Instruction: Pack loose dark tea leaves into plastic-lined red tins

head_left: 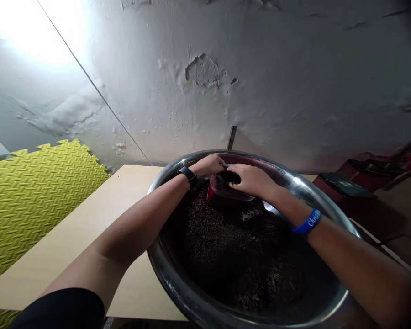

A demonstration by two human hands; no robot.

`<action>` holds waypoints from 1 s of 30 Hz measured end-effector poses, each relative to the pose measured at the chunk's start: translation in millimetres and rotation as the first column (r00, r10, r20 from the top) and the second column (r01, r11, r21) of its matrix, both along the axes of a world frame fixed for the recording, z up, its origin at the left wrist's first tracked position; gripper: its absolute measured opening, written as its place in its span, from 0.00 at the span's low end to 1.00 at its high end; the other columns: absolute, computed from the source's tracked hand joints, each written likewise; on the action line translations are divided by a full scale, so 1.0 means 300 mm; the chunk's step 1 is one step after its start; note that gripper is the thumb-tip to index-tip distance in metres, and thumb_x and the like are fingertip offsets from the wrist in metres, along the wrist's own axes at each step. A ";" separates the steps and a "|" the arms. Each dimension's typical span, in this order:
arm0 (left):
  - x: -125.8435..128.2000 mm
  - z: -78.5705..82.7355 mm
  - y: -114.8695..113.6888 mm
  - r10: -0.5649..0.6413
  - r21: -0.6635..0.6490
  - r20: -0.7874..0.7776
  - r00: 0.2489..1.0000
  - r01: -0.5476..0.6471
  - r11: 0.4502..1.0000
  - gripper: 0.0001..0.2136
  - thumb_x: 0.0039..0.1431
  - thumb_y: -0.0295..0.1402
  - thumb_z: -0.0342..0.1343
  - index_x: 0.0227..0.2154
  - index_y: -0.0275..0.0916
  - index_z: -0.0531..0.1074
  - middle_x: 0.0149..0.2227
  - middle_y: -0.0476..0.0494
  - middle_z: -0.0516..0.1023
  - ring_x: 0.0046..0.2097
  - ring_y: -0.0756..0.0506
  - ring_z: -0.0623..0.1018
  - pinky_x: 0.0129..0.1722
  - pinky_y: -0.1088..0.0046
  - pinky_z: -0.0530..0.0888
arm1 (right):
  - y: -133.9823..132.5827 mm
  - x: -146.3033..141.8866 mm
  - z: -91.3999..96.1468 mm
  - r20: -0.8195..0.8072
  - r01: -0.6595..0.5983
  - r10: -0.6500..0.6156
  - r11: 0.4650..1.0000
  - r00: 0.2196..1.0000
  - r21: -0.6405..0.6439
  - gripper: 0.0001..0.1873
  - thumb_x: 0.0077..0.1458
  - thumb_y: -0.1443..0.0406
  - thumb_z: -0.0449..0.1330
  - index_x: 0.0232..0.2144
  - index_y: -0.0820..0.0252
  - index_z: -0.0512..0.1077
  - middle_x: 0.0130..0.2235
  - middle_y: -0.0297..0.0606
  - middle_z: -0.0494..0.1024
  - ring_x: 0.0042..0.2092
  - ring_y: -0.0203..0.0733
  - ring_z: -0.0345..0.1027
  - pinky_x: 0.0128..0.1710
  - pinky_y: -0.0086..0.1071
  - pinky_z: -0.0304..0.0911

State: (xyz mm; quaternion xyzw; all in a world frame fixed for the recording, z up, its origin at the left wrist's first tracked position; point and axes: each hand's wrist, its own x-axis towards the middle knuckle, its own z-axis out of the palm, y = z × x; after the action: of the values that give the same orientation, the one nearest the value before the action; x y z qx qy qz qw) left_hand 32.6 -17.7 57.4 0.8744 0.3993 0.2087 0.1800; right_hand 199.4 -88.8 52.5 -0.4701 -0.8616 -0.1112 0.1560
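A wide metal basin (164,278) holds a heap of dark, loose grains or dried bits (212,237). Within it, against the far side, sits a small red box (214,197) with a clear plastic bag (219,183) in its top. My left hand (209,164), with a black watch on its wrist, is closed at the bag's upper edge on the far left. On the opposite side of the bag's mouth, my right hand (251,179) is closed with its thumb and fingers at the rim. The bag's opening between them looks dark; its contents are hard to make out.
The basin stands on a pale wooden table (123,196). Yellow foam matting (44,196) lies to the left. Red and black boxes (344,189) sit at the right. Behind is a peeling grey wall (150,82), with a thin metal post (231,137) in front.
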 end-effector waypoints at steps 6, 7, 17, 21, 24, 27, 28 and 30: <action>0.002 -0.015 0.029 -0.009 0.012 -0.010 1.000 0.009 1.000 0.13 0.47 0.35 0.52 0.30 0.34 0.78 0.23 0.47 0.74 0.25 0.53 0.65 0.25 0.76 0.59 | -0.007 -0.004 -0.009 0.030 0.223 -0.225 0.973 0.974 0.050 0.23 0.60 0.55 0.42 0.34 0.59 0.73 0.29 0.44 0.75 0.32 0.45 0.68 0.28 0.34 0.54; 0.002 -0.017 0.031 -0.019 0.017 -0.010 1.000 0.019 1.000 0.13 0.47 0.36 0.52 0.30 0.34 0.77 0.23 0.47 0.74 0.25 0.52 0.66 0.25 0.76 0.59 | -0.001 -0.002 -0.016 0.033 0.241 -0.243 0.969 0.970 0.043 0.20 0.60 0.58 0.42 0.36 0.59 0.72 0.29 0.44 0.75 0.31 0.45 0.68 0.29 0.34 0.54; -0.001 -0.012 0.024 -0.028 0.015 -0.020 0.999 0.029 0.999 0.12 0.50 0.35 0.51 0.29 0.34 0.77 0.20 0.49 0.70 0.23 0.53 0.62 0.24 0.76 0.58 | 0.006 0.004 -0.024 -0.120 0.131 -0.124 0.990 0.985 0.047 0.14 0.57 0.61 0.48 0.36 0.57 0.73 0.32 0.41 0.76 0.34 0.43 0.68 0.31 0.33 0.55; -0.002 -0.005 0.017 -0.016 -0.011 -0.016 1.000 0.016 1.000 0.13 0.49 0.35 0.53 0.32 0.34 0.78 0.23 0.47 0.73 0.24 0.53 0.64 0.24 0.75 0.59 | -0.025 -0.010 -0.015 -0.138 0.243 -0.228 0.964 0.964 0.105 0.25 0.57 0.49 0.44 0.26 0.59 0.73 0.22 0.41 0.71 0.27 0.42 0.65 0.27 0.33 0.52; -0.004 -0.002 0.016 -0.022 0.001 -0.010 1.000 0.022 1.000 0.12 0.48 0.33 0.51 0.31 0.35 0.78 0.25 0.46 0.74 0.25 0.52 0.66 0.25 0.76 0.60 | -0.051 -0.028 -0.007 -0.196 0.133 -0.111 0.986 0.974 0.104 0.21 0.55 0.50 0.48 0.30 0.59 0.71 0.27 0.40 0.72 0.31 0.42 0.64 0.30 0.34 0.55; -0.005 -0.002 0.016 -0.041 0.018 -0.016 0.999 0.041 0.999 0.12 0.47 0.31 0.51 0.32 0.33 0.77 0.25 0.46 0.74 0.26 0.51 0.67 0.25 0.76 0.61 | -0.092 -0.062 0.011 -0.266 -0.118 0.124 0.992 0.956 0.038 0.17 0.52 0.54 0.54 0.40 0.58 0.69 0.38 0.41 0.73 0.39 0.42 0.65 0.38 0.34 0.58; -0.004 -0.002 0.015 -0.038 0.018 -0.018 0.999 0.039 0.999 0.12 0.47 0.32 0.52 0.31 0.33 0.77 0.24 0.46 0.74 0.26 0.51 0.66 0.25 0.76 0.61 | -0.109 -0.077 0.016 -0.279 -0.217 0.201 0.976 0.939 -0.028 0.17 0.51 0.56 0.55 0.41 0.58 0.69 0.40 0.40 0.72 0.40 0.42 0.65 0.40 0.34 0.58; -0.003 -0.003 0.015 -0.021 0.018 -0.014 1.000 0.021 1.000 0.12 0.48 0.34 0.53 0.30 0.32 0.77 0.23 0.47 0.72 0.25 0.52 0.65 0.24 0.76 0.60 | -0.142 -0.108 0.017 -0.273 -0.398 0.333 0.887 0.903 -0.236 0.15 0.52 0.57 0.55 0.41 0.58 0.70 0.39 0.38 0.73 0.39 0.40 0.66 0.39 0.32 0.59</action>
State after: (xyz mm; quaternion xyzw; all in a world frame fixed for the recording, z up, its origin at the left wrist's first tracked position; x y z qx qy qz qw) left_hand 31.6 -13.2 56.5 0.8816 0.3893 0.2044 0.1715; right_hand 167.2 -131.5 57.6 -0.3255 -0.9185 0.0996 0.2011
